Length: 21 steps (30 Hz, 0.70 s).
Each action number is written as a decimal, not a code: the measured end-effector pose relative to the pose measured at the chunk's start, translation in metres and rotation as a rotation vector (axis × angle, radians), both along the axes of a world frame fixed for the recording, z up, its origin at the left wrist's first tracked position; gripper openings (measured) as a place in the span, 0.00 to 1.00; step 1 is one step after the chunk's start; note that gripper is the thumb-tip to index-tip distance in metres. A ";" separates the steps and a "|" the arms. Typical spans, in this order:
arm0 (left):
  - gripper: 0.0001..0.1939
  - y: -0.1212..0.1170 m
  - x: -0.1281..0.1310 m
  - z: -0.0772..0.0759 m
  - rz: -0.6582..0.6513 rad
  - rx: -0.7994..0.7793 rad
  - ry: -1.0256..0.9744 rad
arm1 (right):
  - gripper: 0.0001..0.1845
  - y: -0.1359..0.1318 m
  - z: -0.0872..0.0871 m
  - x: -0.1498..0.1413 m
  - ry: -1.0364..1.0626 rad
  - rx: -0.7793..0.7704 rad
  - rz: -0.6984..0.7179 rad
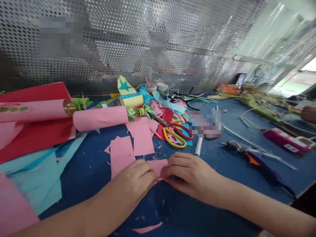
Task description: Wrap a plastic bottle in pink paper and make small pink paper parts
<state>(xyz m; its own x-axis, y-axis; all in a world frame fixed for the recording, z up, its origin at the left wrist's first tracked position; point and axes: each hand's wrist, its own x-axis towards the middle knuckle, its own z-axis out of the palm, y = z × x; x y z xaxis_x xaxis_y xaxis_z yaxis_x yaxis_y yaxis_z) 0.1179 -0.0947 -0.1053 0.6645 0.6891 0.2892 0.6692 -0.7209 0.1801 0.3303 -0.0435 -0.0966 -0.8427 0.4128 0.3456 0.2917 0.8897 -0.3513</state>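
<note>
Between my two hands lies a small pink paper piece on the blue table. My left hand is closed on its left end, fingers pressed together. At the right end, my right hand pinches the same paper, thumb tucked beneath the fingers. Part of the paper is hidden by the fingers. Just beyond my left hand are a pink paper sheet and a second pink rectangle. Scissors with red and yellow handles rest ahead of my right hand, near a white-and-green marker.
A glue gun lies at right, near a purple power strip. Pink-wrapped bottles and light blue paper occupy the left. Paper scraps are heaped ahead, before a perforated metal wall. Another person's hand shows far right.
</note>
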 end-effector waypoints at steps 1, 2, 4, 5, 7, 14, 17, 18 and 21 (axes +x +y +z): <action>0.14 -0.003 -0.004 0.003 0.022 -0.038 -0.030 | 0.05 0.001 0.001 -0.005 -0.002 0.000 0.019; 0.14 -0.007 -0.007 0.007 0.034 -0.065 -0.051 | 0.05 0.001 0.001 -0.009 -0.001 0.001 0.035; 0.14 -0.013 -0.013 0.012 0.050 -0.094 -0.061 | 0.05 0.001 0.002 -0.018 0.017 0.002 0.065; 0.15 -0.016 -0.015 0.013 0.057 -0.094 -0.057 | 0.05 0.001 0.001 -0.022 0.032 0.005 0.079; 0.15 -0.022 -0.018 0.016 0.081 -0.080 -0.045 | 0.07 -0.001 -0.001 -0.029 0.064 0.006 0.098; 0.12 -0.031 -0.017 0.016 0.206 -0.227 -0.204 | 0.05 -0.006 -0.013 -0.031 0.168 -0.111 0.094; 0.16 -0.035 -0.019 0.011 0.215 -0.267 -0.197 | 0.04 -0.008 -0.013 -0.026 0.127 -0.127 0.091; 0.17 -0.037 -0.019 0.008 0.210 -0.268 -0.179 | 0.05 -0.008 -0.012 -0.026 0.111 -0.128 0.088; 0.18 -0.039 -0.021 0.003 0.193 -0.222 -0.099 | 0.08 -0.009 -0.009 -0.025 0.065 -0.120 0.071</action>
<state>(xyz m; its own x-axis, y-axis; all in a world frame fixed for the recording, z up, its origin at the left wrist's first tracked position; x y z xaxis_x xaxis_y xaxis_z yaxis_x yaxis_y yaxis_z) 0.0967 -0.1341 -0.1021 0.4918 0.8532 0.1736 0.7612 -0.5182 0.3900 0.3051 -0.0527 -0.1058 -0.8487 0.3942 0.3525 0.2021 0.8579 -0.4725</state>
